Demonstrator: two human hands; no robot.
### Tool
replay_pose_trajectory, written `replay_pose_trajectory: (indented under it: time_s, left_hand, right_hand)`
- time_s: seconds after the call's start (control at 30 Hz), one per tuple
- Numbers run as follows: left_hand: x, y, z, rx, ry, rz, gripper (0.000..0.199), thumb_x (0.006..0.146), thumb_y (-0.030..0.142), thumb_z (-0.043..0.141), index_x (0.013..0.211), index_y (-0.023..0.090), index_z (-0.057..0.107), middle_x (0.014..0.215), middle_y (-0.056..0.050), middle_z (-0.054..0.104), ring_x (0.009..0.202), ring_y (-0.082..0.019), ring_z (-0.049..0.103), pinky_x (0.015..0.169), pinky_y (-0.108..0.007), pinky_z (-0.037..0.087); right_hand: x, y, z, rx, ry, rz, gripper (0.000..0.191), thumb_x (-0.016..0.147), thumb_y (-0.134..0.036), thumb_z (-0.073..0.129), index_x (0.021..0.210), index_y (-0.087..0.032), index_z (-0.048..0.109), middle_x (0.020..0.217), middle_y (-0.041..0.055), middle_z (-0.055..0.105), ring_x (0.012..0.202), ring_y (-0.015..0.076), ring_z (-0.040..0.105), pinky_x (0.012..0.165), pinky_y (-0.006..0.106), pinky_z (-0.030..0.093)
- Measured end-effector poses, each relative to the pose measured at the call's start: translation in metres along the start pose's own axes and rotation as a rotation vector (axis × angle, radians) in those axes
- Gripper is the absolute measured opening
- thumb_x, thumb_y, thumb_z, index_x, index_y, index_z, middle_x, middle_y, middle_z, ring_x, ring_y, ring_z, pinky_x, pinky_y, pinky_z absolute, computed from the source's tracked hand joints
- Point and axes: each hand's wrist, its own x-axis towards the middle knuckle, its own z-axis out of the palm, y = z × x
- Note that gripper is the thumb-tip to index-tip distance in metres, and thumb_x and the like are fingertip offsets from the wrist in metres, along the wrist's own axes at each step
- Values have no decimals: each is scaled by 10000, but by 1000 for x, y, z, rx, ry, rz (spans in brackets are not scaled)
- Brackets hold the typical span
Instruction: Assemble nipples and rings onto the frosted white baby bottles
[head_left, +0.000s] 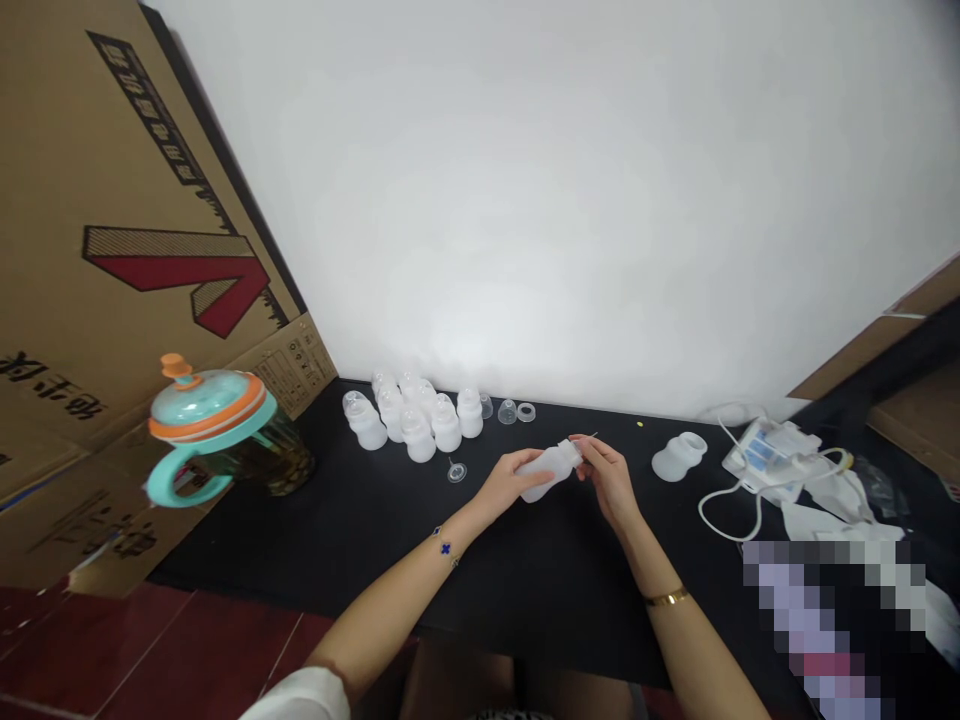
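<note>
My left hand (517,478) is wrapped round the body of a white baby bottle (546,474), which lies tilted with its mouth to the right. At that mouth, the fingers of my right hand (606,472) are pinched together. A thin tip sticks out above them; what they pinch is too small and hidden to name. To the left stands a cluster of several capped baby bottles (417,436). A small clear disc with a stem (457,472) lies in front of them. Beside the cluster are a clear bottle cap (508,412) and a white collar ring (526,412).
An uncapped white bottle (678,457) stands tilted-looking on the black table (525,590) at right. Beyond it lie a white device with a looped cable (772,460) and crumpled plastic. A large drinking jug (225,430) and a cardboard box (90,200) are at left. A wall closes the back.
</note>
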Motion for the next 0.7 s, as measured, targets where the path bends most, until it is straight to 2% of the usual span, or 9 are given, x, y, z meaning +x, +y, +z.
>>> replay_pose_trajectory:
  time_s: [0.2,0.47,0.7]
  left_hand:
    - [-1,5,0,-97,-22,-58,504,714,470,785,1111,163,739,1047,-65,763,992,-290,686,834,-350,501]
    - [0,-1,0,-84,-33,-42,537,665,440,835,1115,166,729,1067,-79,759,1017,-304,685,857,-373,513]
    - [-2,0,-1,-34,-46,41,508,695,377,836,1148,178,720,1100,-88,752,1021,-299,689,867,-375,528]
  right_hand:
    - [1,2,-2,-3,-32,-15,324,730,-478,811,887,-194,805,925,65,708,580,124,490,463,266,376]
    - [1,4,-2,-42,-21,-32,317,728,-489,810,853,-198,803,877,57,711,546,114,473,461,271,371]
    - [5,9,-5,-76,-9,-26,313,729,-488,810,833,-192,804,824,49,707,522,104,462,453,261,359]
